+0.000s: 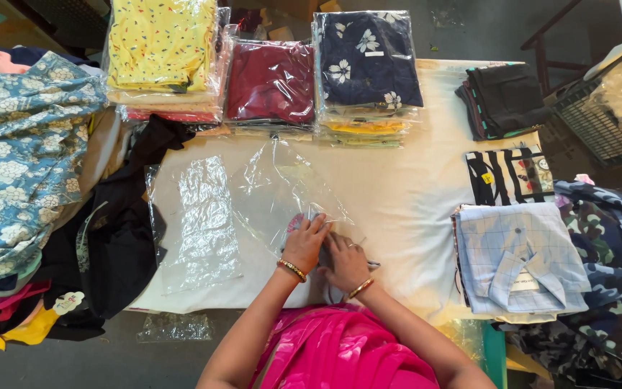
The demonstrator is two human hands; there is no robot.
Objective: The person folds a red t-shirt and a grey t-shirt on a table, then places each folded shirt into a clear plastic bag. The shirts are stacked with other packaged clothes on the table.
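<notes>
A table (pixel 412 180) covered with a white cloth stands on a grey concrete floor (pixel 109 360). A dark wooden chair frame (pixel 548 43) sits at the upper right, beside a dark plastic crate (pixel 592 126). Soft, even light falls across everything.

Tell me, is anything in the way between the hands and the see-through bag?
Nothing visible is. The left hand and right hand both rest directly on the near end of the clear plastic bag, which lies on the white-covered table. A second clear bag lies beside it, apart from the hands.
</notes>
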